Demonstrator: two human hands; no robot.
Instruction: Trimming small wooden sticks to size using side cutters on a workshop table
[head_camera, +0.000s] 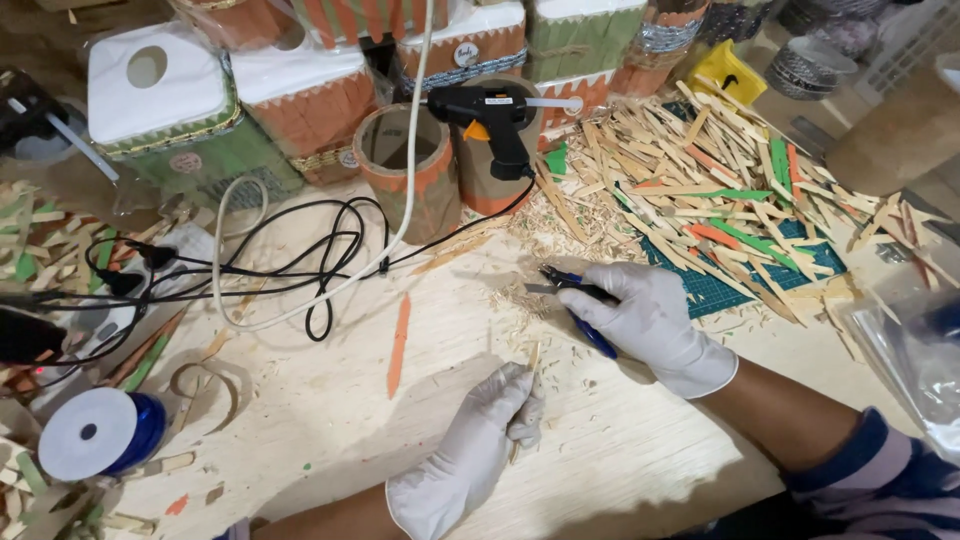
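Note:
Both my hands wear white gloves. My right hand (655, 320) grips blue-handled cutting pliers (560, 283), their jaws pointing left over a scatter of wood shavings. My left hand (490, 425) pinches a thin, short wooden stick (533, 357) that stands up from the fingertips, a little below and left of the pliers' jaws. The two hands are apart, over the pale wooden tabletop (440, 450).
A big pile of plain, green and orange wooden sticks (720, 190) lies on a green cutting mat (712, 290). A black glue gun (492, 118) rests on cardboard tubes (408, 170). Tangled cables (290, 265), an orange stick (399, 345), a ribbon spool (98, 432) and decorated boxes (180, 110) are around.

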